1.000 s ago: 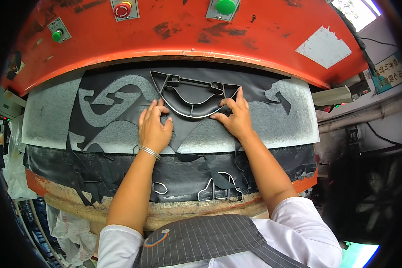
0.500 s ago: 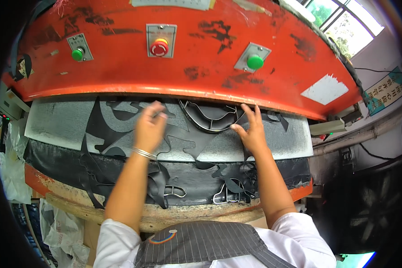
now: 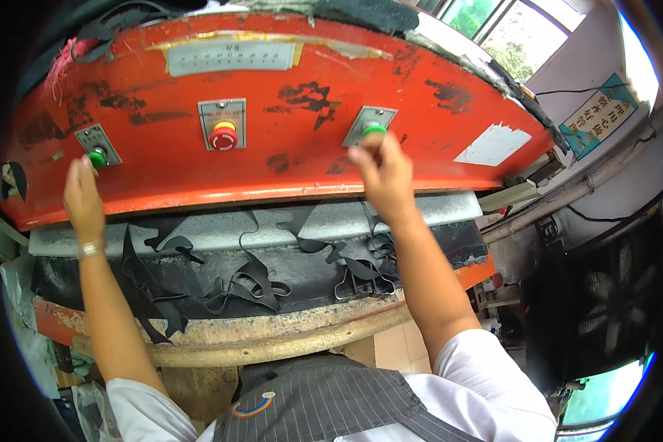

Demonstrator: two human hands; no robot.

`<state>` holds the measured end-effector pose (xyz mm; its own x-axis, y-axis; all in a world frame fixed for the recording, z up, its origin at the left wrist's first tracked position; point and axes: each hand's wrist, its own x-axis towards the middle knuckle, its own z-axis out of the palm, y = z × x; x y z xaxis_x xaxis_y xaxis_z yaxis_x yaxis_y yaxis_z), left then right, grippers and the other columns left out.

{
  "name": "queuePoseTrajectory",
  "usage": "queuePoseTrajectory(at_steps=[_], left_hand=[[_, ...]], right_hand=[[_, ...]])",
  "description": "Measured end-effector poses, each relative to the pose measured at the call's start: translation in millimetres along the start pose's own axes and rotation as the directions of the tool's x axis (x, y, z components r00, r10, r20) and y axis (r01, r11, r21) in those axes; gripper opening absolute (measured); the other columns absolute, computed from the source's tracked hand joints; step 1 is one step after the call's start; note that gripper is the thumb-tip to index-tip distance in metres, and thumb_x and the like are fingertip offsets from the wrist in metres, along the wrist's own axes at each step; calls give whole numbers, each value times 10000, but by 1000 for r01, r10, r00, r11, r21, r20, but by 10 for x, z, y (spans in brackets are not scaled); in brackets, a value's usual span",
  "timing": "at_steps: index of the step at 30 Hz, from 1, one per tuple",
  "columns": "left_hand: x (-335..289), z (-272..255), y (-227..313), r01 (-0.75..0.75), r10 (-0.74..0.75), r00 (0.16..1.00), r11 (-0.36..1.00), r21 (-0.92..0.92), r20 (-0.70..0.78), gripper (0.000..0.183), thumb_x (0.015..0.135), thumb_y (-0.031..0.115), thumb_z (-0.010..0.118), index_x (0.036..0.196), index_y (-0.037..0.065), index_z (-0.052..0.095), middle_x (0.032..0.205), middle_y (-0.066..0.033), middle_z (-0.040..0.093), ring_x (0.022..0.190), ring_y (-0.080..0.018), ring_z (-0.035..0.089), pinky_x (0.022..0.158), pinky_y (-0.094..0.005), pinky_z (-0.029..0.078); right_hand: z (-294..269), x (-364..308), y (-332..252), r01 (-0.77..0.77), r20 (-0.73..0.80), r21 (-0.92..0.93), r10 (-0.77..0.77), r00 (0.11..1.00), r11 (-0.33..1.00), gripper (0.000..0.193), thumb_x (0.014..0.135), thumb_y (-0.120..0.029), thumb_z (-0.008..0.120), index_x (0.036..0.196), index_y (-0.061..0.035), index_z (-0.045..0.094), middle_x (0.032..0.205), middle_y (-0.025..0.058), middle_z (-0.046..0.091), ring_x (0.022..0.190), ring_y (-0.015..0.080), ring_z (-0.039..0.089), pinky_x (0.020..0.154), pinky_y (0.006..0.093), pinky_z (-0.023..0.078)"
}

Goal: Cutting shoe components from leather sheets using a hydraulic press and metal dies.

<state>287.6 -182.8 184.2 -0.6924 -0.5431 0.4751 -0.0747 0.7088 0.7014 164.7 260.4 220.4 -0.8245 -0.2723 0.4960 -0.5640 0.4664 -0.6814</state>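
Note:
My left hand (image 3: 85, 202) is raised to the left green push button (image 3: 96, 159) on the red press front, fingers stretched upward and holding nothing. My right hand (image 3: 389, 180) is up at the right green push button (image 3: 373, 130), its fingers over the lower part of it and the thumb apart. Whether either button is pressed in I cannot tell. Below lies the pale cutting board (image 3: 449, 209), with cut black sheet material (image 3: 173, 227) hanging over its near edge. The large curved cutting die is out of sight.
A red emergency stop button (image 3: 223, 137) sits between the green ones. Black scraps (image 3: 258, 278) and a small metal cutting die (image 3: 346, 284) lie on the dark ledge. A wooden front edge (image 3: 272, 340) runs near my apron. A large black fan (image 3: 604, 302) stands at right.
Both hands have left the board and the curved die and risen to the green buttons, the left moving outward. The view has tilted up, and less of the board shows beneath the press.

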Motion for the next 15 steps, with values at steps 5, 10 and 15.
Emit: queuePoseTrajectory(at_steps=[5, 10, 15], left_hand=[[-1767, 243, 915, 69, 1, 864, 990, -120, 504, 251, 868, 168, 622, 669, 35, 546, 618, -119, 510, 556, -234, 503, 534, -357, 423], [-2984, 254, 1660, -83, 250, 700, 959, -271, 670, 101, 778, 193, 669, 767, 95, 694, 757, -69, 652, 723, -265, 635, 665, -386, 506], [-3206, 377, 1796, -84, 111, 767, 994, -73, 632, 125, 710, 127, 626, 798, 76, 699, 779, -90, 643, 766, -310, 604, 720, -417, 469]], right_hand=[[-138, -1494, -246, 65, 781, -20, -25, 624, 998, 319, 837, -323, 679, 1004, -57, 621, 879, 145, 633, 824, 353, 626, 716, 444, 511], [-356, -2214, -621, 199, 820, -8, -107, 562, 980, 431, 787, -320, 680, 1111, -46, 605, 992, 91, 598, 946, 274, 581, 799, 381, 492], [-206, -2587, -468, 177, 698, -225, 32, 716, 958, 441, 632, -121, 704, 1059, -53, 615, 933, 74, 566, 910, 256, 567, 765, 339, 496]])
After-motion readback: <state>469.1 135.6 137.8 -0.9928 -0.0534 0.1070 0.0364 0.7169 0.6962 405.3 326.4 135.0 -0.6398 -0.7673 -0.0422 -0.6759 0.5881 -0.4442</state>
